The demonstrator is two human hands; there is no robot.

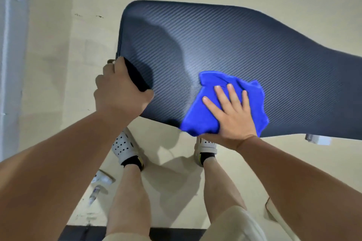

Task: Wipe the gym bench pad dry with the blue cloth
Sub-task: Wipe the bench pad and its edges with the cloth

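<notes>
The gym bench pad (225,45) is dark blue-black with a ribbed carbon-weave texture and runs from centre left to the right edge of the view. A bright blue cloth (197,117) lies crumpled on the pad's near edge. My right hand (231,115) presses flat on the cloth, fingers spread and pointing away from me. My left hand (119,92) grips the pad's near left corner, thumb on top and fingers wrapped under the edge. A pale streaky patch shows on the pad just left of the cloth.
Beige floor lies all around the bench. My two feet in white perforated clogs (125,146) stand under the pad's near edge. A small spray bottle (96,191) lies on the floor at lower left. A grey metal bracket (317,139) sticks out below the pad at right.
</notes>
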